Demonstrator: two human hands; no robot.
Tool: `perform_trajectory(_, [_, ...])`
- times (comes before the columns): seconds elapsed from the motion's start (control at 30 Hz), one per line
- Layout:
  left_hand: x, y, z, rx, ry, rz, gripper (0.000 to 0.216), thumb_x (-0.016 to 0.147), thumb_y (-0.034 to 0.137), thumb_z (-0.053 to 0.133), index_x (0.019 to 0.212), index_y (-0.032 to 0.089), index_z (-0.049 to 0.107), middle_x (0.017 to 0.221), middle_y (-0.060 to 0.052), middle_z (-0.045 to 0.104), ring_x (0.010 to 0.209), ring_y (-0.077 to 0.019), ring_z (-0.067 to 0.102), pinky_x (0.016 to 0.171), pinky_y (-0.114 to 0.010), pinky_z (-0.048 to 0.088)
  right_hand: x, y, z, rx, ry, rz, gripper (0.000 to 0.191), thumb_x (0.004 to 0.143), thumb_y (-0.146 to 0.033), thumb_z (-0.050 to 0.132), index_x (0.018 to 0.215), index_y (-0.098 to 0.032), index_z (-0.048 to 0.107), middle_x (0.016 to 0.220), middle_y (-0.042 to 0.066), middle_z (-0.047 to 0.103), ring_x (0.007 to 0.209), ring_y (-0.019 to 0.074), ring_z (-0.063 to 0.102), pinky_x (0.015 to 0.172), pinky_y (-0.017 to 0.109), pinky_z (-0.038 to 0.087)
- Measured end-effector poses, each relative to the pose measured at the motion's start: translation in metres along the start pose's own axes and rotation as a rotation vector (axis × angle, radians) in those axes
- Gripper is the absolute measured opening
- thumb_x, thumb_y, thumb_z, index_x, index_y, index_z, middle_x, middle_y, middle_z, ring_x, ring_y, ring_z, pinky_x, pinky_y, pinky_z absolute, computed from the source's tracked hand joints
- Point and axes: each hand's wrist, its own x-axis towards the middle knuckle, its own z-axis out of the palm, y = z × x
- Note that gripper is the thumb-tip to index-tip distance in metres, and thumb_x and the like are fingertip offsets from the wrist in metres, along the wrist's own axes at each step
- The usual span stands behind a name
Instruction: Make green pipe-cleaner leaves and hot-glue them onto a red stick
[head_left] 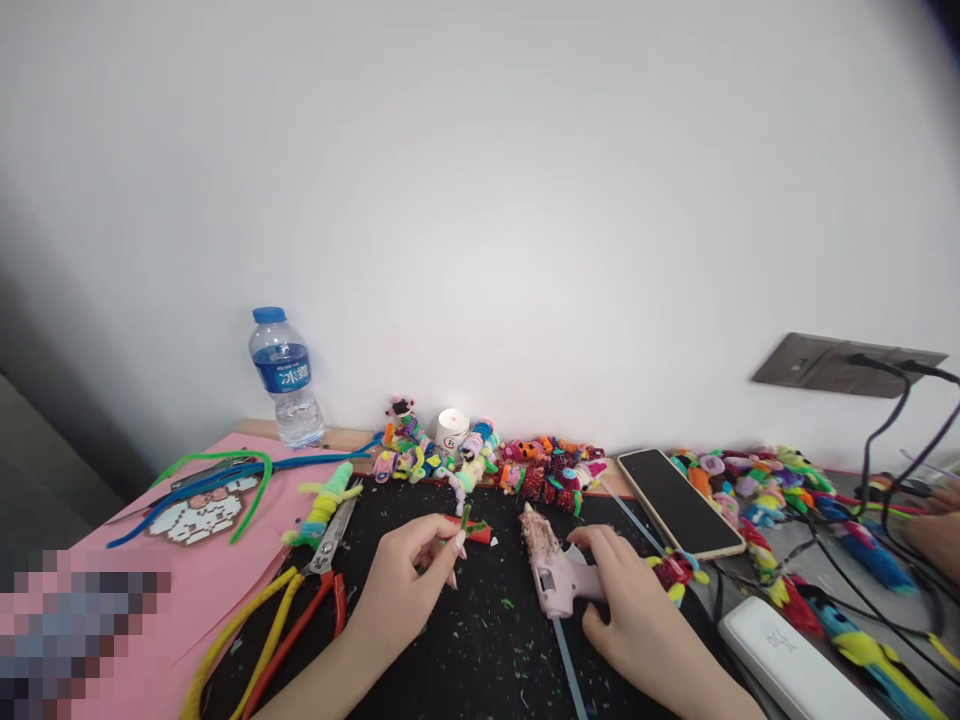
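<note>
My left hand (409,580) pinches a small red and green pipe-cleaner piece (469,528) over the black mat (480,640). To its right, my right hand (626,600) grips the handle of a pink hot glue gun (551,570) lying on the mat. The gun's nozzle points away toward the back, and a clear glue stick pokes out of its rear. Both hands are closed around what they hold.
Scissors (334,545), pliers with red handles (300,625) and yellow pipe cleaners lie at left on pink paper (210,590). A water bottle (285,380), a row of colourful pipe-cleaner figures (480,460), a phone (679,502), a white power bank (787,665) and cables are around. Another person's hand (937,535) is at right.
</note>
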Motion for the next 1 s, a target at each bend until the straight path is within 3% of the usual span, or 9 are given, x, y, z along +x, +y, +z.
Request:
perform_trajectory(0.2, [0.000, 0.001, -0.002, 0.045, 0.004, -0.005, 0.021, 0.085, 0.029, 0.046, 0.071, 0.016, 0.055, 0.061, 0.001, 0.052, 0.052, -0.0123, 0.055, 0.053, -0.021, 0.043, 0.005, -0.006, 0.007, 0.074, 0.008, 0.044, 0.045, 0.060, -0.008, 0.047, 0.102, -0.021, 0.055, 0.099, 0.006, 0.060, 0.092, 0.0239, 0.054, 0.079, 0.035, 0.041])
perform_trajectory(0.4, [-0.001, 0.002, -0.001, 0.079, 0.009, 0.027, 0.020, 0.085, 0.026, 0.046, 0.072, 0.016, 0.056, 0.061, 0.001, 0.053, 0.052, -0.0122, 0.054, 0.052, -0.021, 0.040, 0.007, -0.007, 0.010, 0.483, 0.043, 0.138, 0.016, 0.073, -0.020, 0.049, 0.085, -0.019, 0.060, 0.071, 0.000, 0.063, 0.065, 0.0163, 0.058, 0.057, 0.024, 0.045])
perform_trajectory(0.53, [-0.003, 0.004, -0.001, 0.186, -0.017, 0.082, 0.019, 0.085, 0.022, 0.044, 0.071, 0.017, 0.057, 0.059, 0.001, 0.053, 0.052, -0.0119, 0.052, 0.050, -0.020, 0.037, -0.001, 0.004, 0.022, 0.624, 0.159, 0.308, 0.031, 0.066, -0.034, 0.062, 0.090, -0.015, 0.064, 0.091, 0.009, 0.068, 0.083, 0.0261, 0.063, 0.073, 0.037, 0.051])
perform_trajectory(0.7, [-0.007, 0.005, 0.000, 0.275, -0.060, 0.166, 0.018, 0.085, 0.018, 0.044, 0.073, 0.018, 0.057, 0.065, 0.000, 0.056, 0.056, -0.0122, 0.051, 0.053, -0.020, 0.037, -0.007, 0.004, 0.032, 0.704, 0.136, 0.315, 0.037, 0.062, -0.035, 0.069, 0.092, -0.014, 0.067, 0.089, 0.010, 0.069, 0.082, 0.0272, 0.064, 0.072, 0.039, 0.053])
perform_trajectory(1.0, [-0.009, 0.003, 0.002, 0.336, -0.135, 0.222, 0.017, 0.086, 0.017, 0.042, 0.080, 0.018, 0.058, 0.070, -0.001, 0.057, 0.061, -0.0126, 0.052, 0.059, -0.022, 0.038, -0.004, -0.009, 0.023, 0.650, 0.016, 0.233, 0.028, 0.066, -0.034, 0.065, 0.086, -0.015, 0.070, 0.085, 0.010, 0.070, 0.078, 0.0269, 0.063, 0.072, 0.040, 0.051])
